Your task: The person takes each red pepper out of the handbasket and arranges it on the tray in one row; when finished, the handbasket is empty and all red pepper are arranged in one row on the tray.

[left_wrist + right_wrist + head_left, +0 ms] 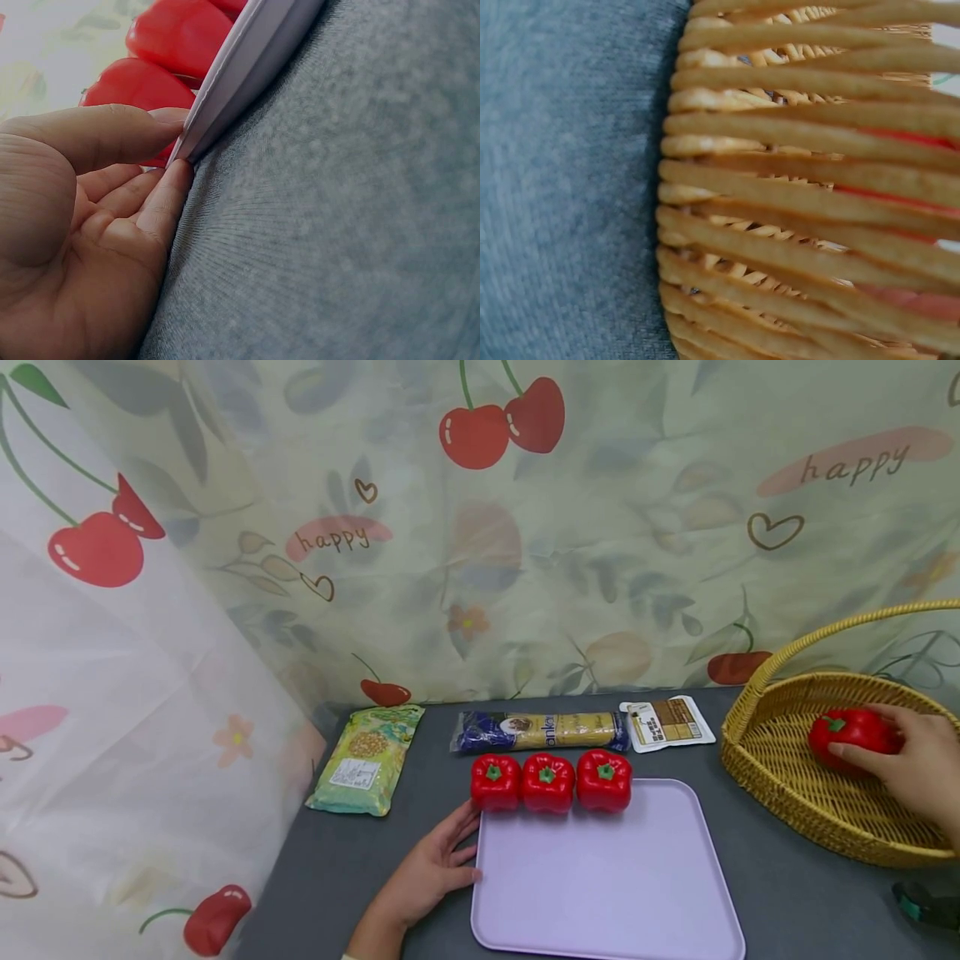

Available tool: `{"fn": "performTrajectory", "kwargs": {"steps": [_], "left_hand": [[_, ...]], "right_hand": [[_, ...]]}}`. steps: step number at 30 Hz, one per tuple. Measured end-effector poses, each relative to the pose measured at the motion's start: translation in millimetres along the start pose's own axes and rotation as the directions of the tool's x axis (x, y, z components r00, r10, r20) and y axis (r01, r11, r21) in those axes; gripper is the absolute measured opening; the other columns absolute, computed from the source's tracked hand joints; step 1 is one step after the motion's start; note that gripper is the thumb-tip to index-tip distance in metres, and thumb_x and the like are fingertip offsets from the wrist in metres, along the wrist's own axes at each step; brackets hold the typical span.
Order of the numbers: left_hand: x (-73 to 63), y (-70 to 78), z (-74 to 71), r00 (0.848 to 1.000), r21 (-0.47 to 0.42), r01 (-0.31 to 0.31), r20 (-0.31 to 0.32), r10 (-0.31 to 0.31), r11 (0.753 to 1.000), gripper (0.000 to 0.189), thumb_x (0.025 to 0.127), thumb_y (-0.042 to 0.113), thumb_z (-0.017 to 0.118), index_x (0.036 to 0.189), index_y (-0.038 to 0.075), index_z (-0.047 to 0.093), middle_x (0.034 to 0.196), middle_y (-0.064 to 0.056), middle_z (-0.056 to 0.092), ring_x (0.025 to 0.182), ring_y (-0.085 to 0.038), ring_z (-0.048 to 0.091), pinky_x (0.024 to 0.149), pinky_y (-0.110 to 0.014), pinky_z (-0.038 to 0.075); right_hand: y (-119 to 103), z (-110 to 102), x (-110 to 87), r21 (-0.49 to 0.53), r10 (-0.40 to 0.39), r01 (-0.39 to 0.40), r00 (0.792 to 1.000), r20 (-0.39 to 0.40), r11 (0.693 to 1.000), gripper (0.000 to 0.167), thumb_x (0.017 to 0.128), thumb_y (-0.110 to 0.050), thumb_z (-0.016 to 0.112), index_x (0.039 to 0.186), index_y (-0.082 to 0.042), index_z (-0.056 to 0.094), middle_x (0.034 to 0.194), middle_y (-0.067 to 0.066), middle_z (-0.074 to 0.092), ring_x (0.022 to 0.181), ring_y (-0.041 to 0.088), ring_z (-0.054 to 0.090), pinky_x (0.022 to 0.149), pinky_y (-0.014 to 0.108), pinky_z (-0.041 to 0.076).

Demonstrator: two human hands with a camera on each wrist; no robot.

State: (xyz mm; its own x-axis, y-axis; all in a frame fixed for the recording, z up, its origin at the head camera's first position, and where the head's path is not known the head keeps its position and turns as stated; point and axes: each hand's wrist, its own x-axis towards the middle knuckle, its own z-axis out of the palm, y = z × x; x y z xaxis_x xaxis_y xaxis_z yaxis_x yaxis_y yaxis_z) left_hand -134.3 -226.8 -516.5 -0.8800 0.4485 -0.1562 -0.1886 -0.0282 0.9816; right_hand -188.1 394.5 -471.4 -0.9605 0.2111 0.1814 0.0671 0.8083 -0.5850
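Observation:
My right hand (918, 760) grips a red bell pepper (862, 739) inside the wicker basket (780, 802); thumb and fingers lie on either side of it. In the right wrist view the basket's woven wall (780, 180) hides most of the hand and pepper, with bits of red behind the strands. My left hand (438, 868) rests against the left edge of the lilac tray (600, 877), fingers extended. The left wrist view has its thumb and fingertips at the tray's rim (232, 82). Three red bell peppers (547, 783) stand side by side along the tray's far edge.
Behind the peppers lie a long pasta packet (555, 731) and a small white-and-brown packet (667, 723). A green-yellow bag (367, 760) is at the far left. The basket's handle (817, 639) arches overhead. A dark object (926, 906) sits at the right edge.

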Motion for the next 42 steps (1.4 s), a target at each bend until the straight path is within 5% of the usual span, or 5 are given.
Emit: {"fn": "performTrajectory", "kwargs": {"steps": [5, 9, 17, 25, 42], "left_hand": [[0.4, -0.8, 0.3, 1.0, 0.002, 0.001, 0.0, -0.001, 1.0, 0.1, 0.09, -0.019, 0.073, 0.173, 0.001, 0.021, 0.177, -0.021, 0.021, 0.162, -0.038, 0.022, 0.118, -0.037, 0.043], [0.5, -0.7, 0.0, 1.0, -0.003, 0.005, -0.002, -0.005, 1.0, 0.101, 0.089, -0.019, 0.073, 0.173, 0.001, 0.021, 0.177, -0.021, 0.021, 0.162, -0.037, 0.022, 0.118, -0.037, 0.043], [0.4, -2.7, -0.7, 1.0, -0.01, 0.026, -0.018, -0.026, 1.0, 0.101, 0.089, -0.019, 0.074, 0.173, 0.003, 0.022, 0.177, -0.019, 0.023, 0.161, -0.036, 0.024, 0.117, -0.036, 0.044], [0.3, -1.8, -0.6, 0.999, -0.008, 0.028, -0.021, -0.028, 1.0, 0.1, 0.089, -0.019, 0.074, 0.173, 0.002, 0.022, 0.177, -0.02, 0.024, 0.161, -0.037, 0.024, 0.117, -0.036, 0.044], [-0.6, 2.8, 0.3, 1.0, 0.006, 0.009, -0.007, -0.009, 1.0, 0.099, 0.09, -0.018, 0.073, 0.173, 0.001, 0.021, 0.177, -0.022, 0.022, 0.162, -0.038, 0.022, 0.118, -0.036, 0.043]], "right_hand": [[-1.6, 0.7, 0.5, 0.085, -0.027, 0.03, 0.999, -0.035, 0.996, 0.075, 0.107, -0.015, 0.072, 0.156, 0.021, 0.028, 0.138, 0.049, 0.035, 0.12, 0.069, 0.036, 0.076, 0.043, 0.058], [-4.9, 2.1, 0.0, 0.167, -0.063, 0.075, 0.995, -0.074, 0.983, 0.073, 0.106, -0.008, 0.071, 0.158, 0.02, 0.028, 0.142, 0.048, 0.038, 0.113, 0.066, 0.043, 0.059, 0.003, 0.031], [-15.8, -0.4, -6.0, 0.213, -0.086, 0.12, 0.983, -0.161, 0.97, 0.073, 0.105, -0.001, 0.07, 0.164, 0.011, 0.028, 0.15, 0.045, 0.037, 0.12, 0.035, 0.046, 0.071, -0.001, 0.032], [-35.4, -7.6, -14.2, 0.256, -0.078, 0.117, 0.985, -0.155, 0.959, 0.077, 0.108, -0.012, 0.07, 0.17, 0.002, 0.026, 0.162, 0.04, 0.03, 0.145, 0.06, 0.032, 0.08, 0.002, 0.032], [-105.4, -19.9, -37.4, 0.358, -0.165, 0.215, 0.972, -0.165, 0.909, 0.083, 0.1, 0.002, 0.076, 0.17, -0.01, 0.033, 0.16, 0.024, 0.038, 0.139, 0.019, 0.044, 0.086, 0.0, 0.04]]}}
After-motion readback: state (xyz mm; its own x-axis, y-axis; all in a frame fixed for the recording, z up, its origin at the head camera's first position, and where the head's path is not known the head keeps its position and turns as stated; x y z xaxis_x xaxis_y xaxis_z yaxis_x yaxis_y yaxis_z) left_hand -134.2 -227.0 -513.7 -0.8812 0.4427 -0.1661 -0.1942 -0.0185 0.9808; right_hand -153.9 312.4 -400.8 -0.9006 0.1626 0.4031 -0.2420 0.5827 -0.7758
